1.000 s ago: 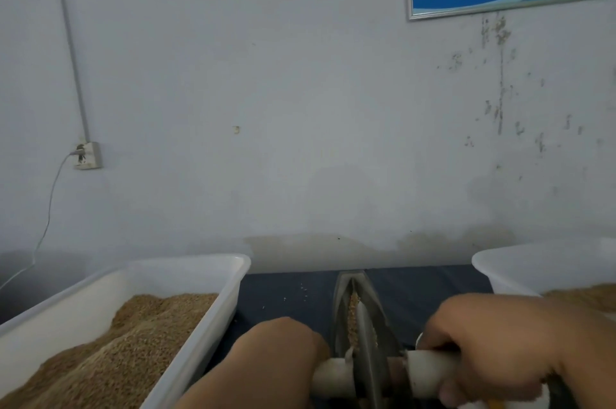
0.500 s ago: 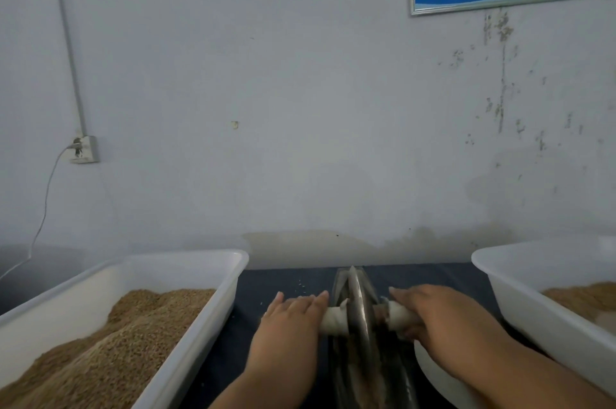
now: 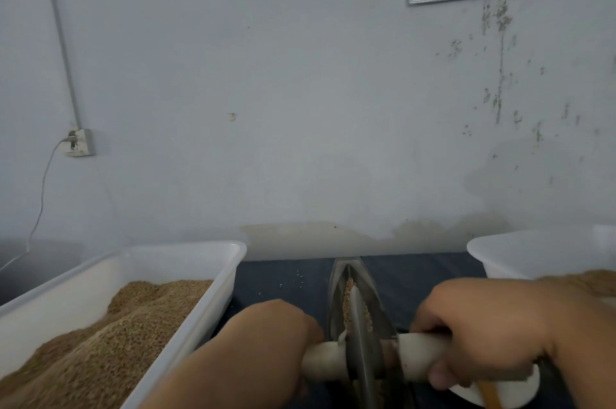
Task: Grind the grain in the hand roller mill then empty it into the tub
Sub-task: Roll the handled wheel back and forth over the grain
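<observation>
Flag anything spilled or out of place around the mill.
A few stray grains lie scattered on the dark table between the left tub and the mill, outside both. Nothing else stands out; left hand and right hand grip the handle.

We see dim, even light, bluish on the wall (image 3: 300,92), with only faint shadows. The left hand (image 3: 266,338), right hand (image 3: 483,325) and the mill's roller (image 3: 361,342) are softened by motion blur. The conduit (image 3: 61,35) bows at the left edge.
</observation>
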`<state>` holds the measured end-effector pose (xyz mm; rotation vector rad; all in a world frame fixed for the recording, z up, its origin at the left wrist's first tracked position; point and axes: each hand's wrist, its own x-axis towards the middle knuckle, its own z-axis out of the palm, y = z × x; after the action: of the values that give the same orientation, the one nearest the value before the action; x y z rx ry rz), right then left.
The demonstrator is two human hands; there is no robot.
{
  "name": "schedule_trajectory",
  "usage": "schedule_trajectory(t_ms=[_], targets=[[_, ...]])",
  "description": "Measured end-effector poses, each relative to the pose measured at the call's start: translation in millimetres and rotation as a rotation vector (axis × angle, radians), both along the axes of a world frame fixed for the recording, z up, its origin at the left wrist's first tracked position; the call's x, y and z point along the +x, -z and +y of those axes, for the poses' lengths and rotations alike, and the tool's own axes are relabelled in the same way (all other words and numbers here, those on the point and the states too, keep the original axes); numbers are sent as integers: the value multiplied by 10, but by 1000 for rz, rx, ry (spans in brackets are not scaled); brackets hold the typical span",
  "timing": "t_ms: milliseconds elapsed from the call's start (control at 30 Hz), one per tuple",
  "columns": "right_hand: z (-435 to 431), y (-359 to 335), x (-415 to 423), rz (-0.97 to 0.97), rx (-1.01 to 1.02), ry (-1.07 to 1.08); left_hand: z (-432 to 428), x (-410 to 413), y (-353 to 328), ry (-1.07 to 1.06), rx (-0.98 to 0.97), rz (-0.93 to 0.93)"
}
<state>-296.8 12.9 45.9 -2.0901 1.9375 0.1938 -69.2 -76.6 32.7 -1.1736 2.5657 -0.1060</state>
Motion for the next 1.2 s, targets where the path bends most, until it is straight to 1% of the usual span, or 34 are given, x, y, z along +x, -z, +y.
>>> schedule_trajectory(t_ms=[100,200,300,400,467,500,600,667,733,933,967,1033,1133,1200], targets=[[-49,31,-3,-24,-14,7,-43,10,67,5,14,16],[-137,146,-23,-77,-116,59,-131,27,177,-4,-9,163],[-268,298,-37,-51,-242,104,-267,20,315,-18,-40,253],[-396,461,-25,63,-413,103,-385,-34,485,-29,-159,391],[-456,567,-50,59,-525,131,-442,-69,611,-20,-256,482],[-468,601,-61,41,-552,142,-464,-83,654,-15,-293,496],[-465,596,-99,34,-507,132,-468,-122,625,-48,-305,474],[-427,512,-113,28,-418,110,-414,-124,495,-71,-235,345],[-356,400,-126,-19,-317,91,-321,-102,354,-72,-157,201],[-38,47,-96,-66,50,-12,106,101,62,79,-112,96],[-16,27,-85,-53,65,-23,133,125,38,96,-109,108],[-28,46,-77,-10,34,-13,139,148,30,107,-98,152],[-152,182,-91,-2,-72,62,1,114,157,62,-66,242],[-271,308,-105,-31,-187,95,-176,41,316,20,-102,320]])
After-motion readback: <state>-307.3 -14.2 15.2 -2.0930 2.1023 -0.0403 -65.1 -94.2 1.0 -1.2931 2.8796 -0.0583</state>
